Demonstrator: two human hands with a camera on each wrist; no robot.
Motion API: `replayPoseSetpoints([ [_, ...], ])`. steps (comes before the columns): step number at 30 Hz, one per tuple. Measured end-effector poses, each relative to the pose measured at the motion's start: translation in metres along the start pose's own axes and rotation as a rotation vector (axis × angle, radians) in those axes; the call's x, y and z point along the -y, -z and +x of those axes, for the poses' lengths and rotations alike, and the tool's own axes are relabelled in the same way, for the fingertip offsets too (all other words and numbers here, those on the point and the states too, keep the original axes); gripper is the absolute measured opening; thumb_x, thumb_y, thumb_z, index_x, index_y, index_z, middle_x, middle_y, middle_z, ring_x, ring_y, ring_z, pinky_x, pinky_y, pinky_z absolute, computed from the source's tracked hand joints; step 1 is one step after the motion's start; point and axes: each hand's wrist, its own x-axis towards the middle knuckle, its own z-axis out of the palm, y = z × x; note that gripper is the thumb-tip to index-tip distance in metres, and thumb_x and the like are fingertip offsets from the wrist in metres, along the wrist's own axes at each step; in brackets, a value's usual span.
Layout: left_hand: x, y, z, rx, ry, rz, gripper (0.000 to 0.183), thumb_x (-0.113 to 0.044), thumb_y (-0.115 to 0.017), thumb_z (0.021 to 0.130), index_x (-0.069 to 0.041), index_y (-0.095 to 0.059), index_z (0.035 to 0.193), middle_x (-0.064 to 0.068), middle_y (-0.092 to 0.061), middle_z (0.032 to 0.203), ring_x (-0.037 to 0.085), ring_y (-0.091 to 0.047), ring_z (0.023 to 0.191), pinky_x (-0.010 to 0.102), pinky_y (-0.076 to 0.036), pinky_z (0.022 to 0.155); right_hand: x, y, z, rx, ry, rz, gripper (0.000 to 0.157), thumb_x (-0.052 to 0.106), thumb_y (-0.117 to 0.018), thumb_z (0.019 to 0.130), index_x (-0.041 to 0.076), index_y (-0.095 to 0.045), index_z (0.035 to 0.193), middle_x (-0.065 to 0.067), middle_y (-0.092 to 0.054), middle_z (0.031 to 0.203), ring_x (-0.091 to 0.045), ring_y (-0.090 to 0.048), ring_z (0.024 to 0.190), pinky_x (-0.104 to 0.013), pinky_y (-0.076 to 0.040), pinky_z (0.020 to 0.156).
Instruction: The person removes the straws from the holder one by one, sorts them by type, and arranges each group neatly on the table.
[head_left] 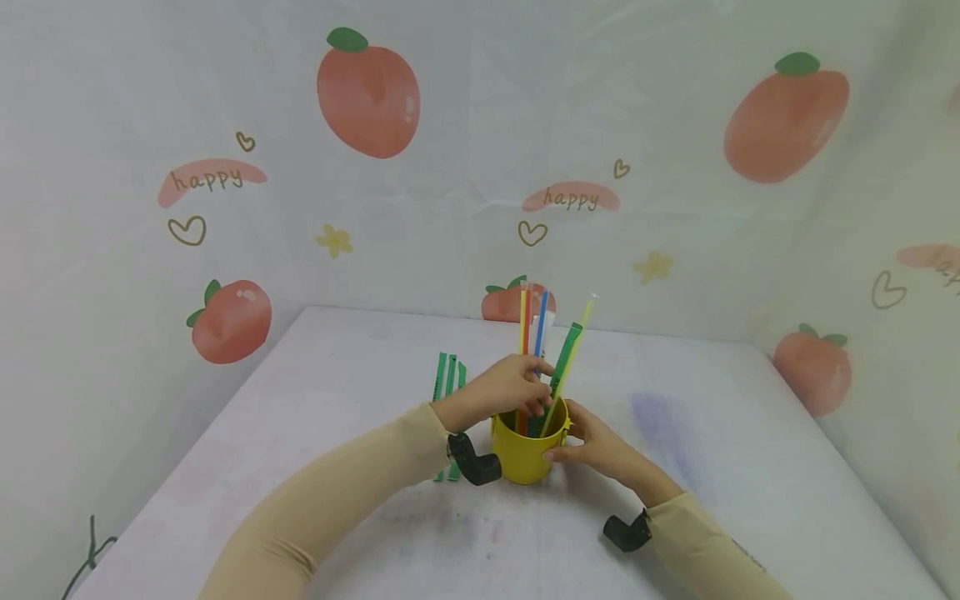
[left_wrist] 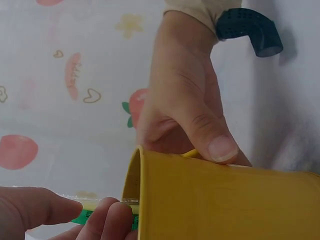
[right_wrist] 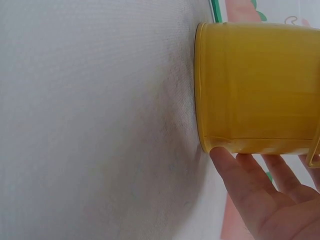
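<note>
Yellow bucket (head_left: 525,460), upright | Left hand (head_left: 516,387), over bucket's mouth: fingertips pinch green-wrapped straw (head_left: 567,350) and yellow straw (head_left: 585,315), lower ends inside bucket, presumably guiding them | Right hand (head_left: 596,442), curled round bucket's right side, presumably steadying it

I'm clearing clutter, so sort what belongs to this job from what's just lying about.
In the job:
yellow bucket, held by the right hand
green stick, pinched by the left hand
colored sticks standing in the bucket
probably the loose green sticks

Just lying about:
dark cord, lower left, apparently unrelated
</note>
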Motion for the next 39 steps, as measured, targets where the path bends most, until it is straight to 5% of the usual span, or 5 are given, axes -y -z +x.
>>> replayPoseSetpoints([
  [17, 0.007, -0.013, 0.010, -0.041, 0.004, -0.003, 0.017, -0.012, -0.063, 0.092, -0.001, -0.063, 0.106, 0.007, -0.069, 0.073, 0.021, -0.069, 0.063, 0.027, -0.059, 0.060, -0.001, 0.000, 0.000, 0.016, 0.041, 0.011, 0.081, 0.019, -0.075, 0.085, 0.003, -0.028, 0.149, -0.019, -0.034, 0.152, -0.048, -0.033, 0.137, -0.065, -0.031, 0.108],
  [31, 0.005, -0.011, 0.007, -0.065, -0.006, -0.039, 0.017, -0.012, -0.066, 0.092, 0.000, -0.065, 0.104, 0.008, -0.069, 0.073, 0.023, -0.070, 0.064, 0.029, -0.060, 0.061, 0.000, 0.000, -0.001, 0.021, 0.026, 0.011, 0.087, 0.019, -0.074, 0.086, 0.004, -0.021, 0.153, -0.019, -0.029, 0.155, -0.049, -0.031, 0.138, -0.065, -0.031, 0.108],
  [39, 0.004, -0.006, 0.005, -0.098, -0.010, -0.030, 0.019, -0.014, -0.068, 0.090, -0.001, -0.067, 0.105, 0.008, -0.067, 0.076, 0.018, -0.067, 0.061, 0.029, -0.060, 0.061, -0.001, 0.000, 0.000, 0.010, 0.025, -0.001, 0.080, 0.020, -0.075, 0.085, 0.003, -0.029, 0.149, -0.018, -0.037, 0.150, -0.047, -0.034, 0.137, -0.067, -0.027, 0.109],
])
